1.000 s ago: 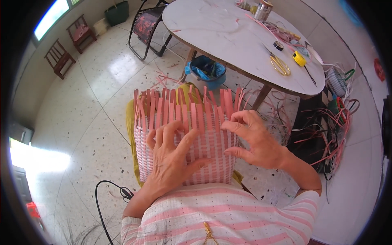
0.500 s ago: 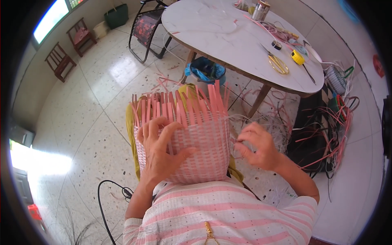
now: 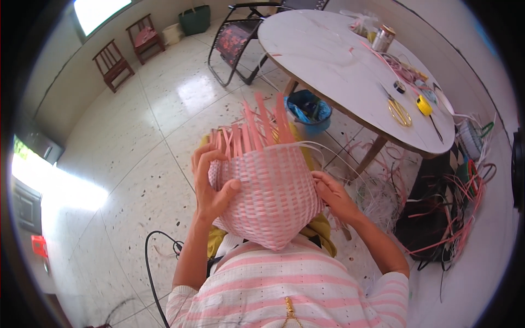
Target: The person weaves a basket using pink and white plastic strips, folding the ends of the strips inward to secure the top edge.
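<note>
A pink and white woven basket (image 3: 265,197) rests on my lap, turned with a rounded corner toward me. Long pink strips (image 3: 250,128) stick up from its upper rim, and a thin white strip (image 3: 306,145) trails rightward from the rim. My left hand (image 3: 210,191) grips the basket's left side, fingers bent over the upper part and thumb on the woven face. My right hand (image 3: 333,194) holds the right side with curled fingers; some fingertips are hidden against the weave.
An oval marble-look table (image 3: 328,49) stands ahead with gold scissors (image 3: 399,112), a yellow tape measure (image 3: 424,105) and strips. Beneath are a blue-lined bucket (image 3: 306,117) and tangled strips (image 3: 383,202). A folding recliner (image 3: 232,44) and wooden chairs (image 3: 114,68) are beyond.
The basket has turned and tilted, bringing a corner toward me. My left hand now wraps its left side. My right hand moved away, then back onto the right side, lower than at first.
</note>
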`<state>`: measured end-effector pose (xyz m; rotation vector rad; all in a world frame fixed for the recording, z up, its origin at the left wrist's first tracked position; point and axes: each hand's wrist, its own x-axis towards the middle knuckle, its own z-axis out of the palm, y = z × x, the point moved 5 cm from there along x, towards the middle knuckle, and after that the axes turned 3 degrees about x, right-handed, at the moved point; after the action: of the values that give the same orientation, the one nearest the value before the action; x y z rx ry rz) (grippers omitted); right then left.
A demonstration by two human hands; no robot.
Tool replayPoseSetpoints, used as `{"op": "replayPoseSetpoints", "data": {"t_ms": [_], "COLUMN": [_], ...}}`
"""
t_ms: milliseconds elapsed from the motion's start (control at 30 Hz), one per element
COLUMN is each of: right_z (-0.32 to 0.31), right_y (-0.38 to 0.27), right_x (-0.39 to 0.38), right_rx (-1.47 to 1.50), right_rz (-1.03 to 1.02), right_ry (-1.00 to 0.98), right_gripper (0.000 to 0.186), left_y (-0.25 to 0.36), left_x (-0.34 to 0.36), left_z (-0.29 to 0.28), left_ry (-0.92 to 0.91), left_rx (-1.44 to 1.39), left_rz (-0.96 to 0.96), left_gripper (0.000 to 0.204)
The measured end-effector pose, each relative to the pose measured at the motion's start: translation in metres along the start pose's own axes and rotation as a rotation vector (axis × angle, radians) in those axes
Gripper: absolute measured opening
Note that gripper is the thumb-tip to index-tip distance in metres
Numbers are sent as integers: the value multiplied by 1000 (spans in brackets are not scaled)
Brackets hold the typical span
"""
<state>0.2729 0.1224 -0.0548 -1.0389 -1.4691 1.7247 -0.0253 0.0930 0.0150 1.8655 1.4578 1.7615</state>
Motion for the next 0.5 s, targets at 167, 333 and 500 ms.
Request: {"op": "replayPoseSetpoints", "data": {"t_ms": [167, 333, 500], "right_z": [22, 32, 44], "right_y": [-37, -28, -32], "right_x": [-25, -50, -53], "right_rx": [-229, 0, -44], "right_rz": [-207, -98, -53], "right_ry": [23, 103, 78], "right_gripper": [62, 70, 72], "left_y": [-33, -4, 40], "left_x": [-9, 1, 12], "left_z": [6, -4, -2], "left_ry": [10, 7, -274], "left_rx": [-400, -282, -66], "left_rz": [-84, -40, 158], "left_gripper": [55, 59, 56]}}
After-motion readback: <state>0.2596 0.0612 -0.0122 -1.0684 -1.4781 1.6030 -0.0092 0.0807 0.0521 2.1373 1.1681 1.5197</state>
